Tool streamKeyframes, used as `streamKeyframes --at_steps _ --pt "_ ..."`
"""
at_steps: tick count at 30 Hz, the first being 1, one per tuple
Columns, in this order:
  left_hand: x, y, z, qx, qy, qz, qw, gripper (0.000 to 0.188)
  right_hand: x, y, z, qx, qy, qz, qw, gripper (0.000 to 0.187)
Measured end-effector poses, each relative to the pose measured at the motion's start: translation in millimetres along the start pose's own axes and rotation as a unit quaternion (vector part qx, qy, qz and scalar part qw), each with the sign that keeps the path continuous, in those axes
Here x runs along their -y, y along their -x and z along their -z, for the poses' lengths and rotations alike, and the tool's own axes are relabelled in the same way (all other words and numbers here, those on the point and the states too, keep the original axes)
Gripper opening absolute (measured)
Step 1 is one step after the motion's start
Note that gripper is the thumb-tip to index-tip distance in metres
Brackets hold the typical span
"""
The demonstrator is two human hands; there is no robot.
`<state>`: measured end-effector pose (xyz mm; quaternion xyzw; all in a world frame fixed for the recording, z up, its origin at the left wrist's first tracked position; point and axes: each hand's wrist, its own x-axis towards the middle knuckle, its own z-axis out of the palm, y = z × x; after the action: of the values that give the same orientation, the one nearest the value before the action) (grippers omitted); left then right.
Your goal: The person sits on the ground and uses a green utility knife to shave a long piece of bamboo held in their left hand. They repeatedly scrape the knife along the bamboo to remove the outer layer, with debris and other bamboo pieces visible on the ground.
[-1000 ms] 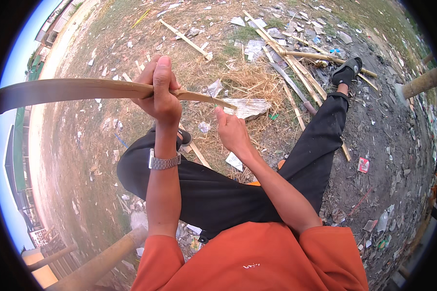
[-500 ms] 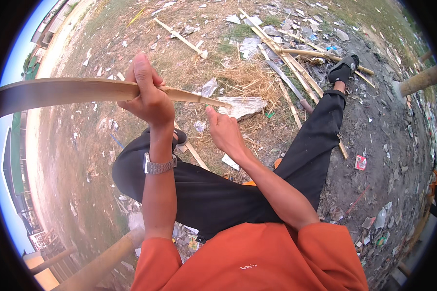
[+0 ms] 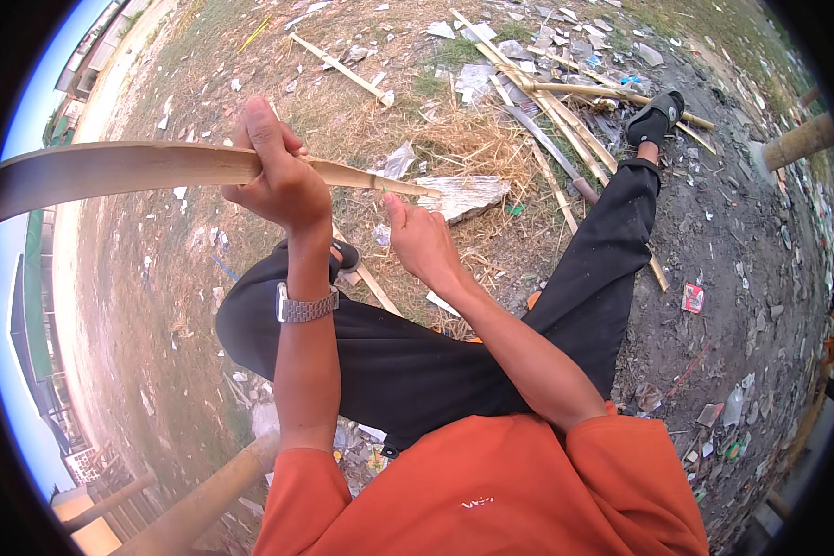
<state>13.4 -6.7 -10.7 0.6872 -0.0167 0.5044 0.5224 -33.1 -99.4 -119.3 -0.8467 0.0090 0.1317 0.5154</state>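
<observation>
Around the left hand, which is raised in front of the body with the forearm upright and a metal wristwatch on the wrist, a long split bamboo strip is gripped, the fingers being closed over its top and the thumb pointed upward. The strip is stretched out far to the left of that hand and is tapered to a thin point on its right. Just below that thin end the right hand is held, with the arm extended forward and the fingers loosely curled; whether anything is clasped in it cannot be told. Beyond both hands, bamboo poles and scraps of litter are scattered on dry grass.
</observation>
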Motion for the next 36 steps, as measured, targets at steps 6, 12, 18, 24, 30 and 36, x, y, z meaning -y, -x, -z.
streamKeyframes --at_steps 6,12,18,24,30,36 --pt "3 -5 1 -0.012 0.030 0.038 0.999 0.044 -4 -2 3 -0.046 0.034 0.050 0.997 0.057" --pt "-11 7 -6 0.058 0.049 -0.009 0.997 0.042 -17 -9 5 -0.006 -0.007 -0.027 1.000 0.064" --pt "-6 8 -4 0.035 0.072 0.025 0.997 0.039 11 2 16 -0.039 -0.025 0.081 0.996 0.064" --pt "-10 9 -7 0.072 0.077 0.009 0.994 0.038 -21 -15 11 -0.013 0.043 -0.017 0.999 0.067" --pt "-2 6 -1 0.053 0.095 0.031 0.994 0.039 -3 -6 10 -0.039 -0.004 0.069 0.997 0.063" --pt "-6 5 6 0.041 0.089 0.050 0.994 0.040 4 -7 2 -0.043 0.014 0.044 0.998 0.067"
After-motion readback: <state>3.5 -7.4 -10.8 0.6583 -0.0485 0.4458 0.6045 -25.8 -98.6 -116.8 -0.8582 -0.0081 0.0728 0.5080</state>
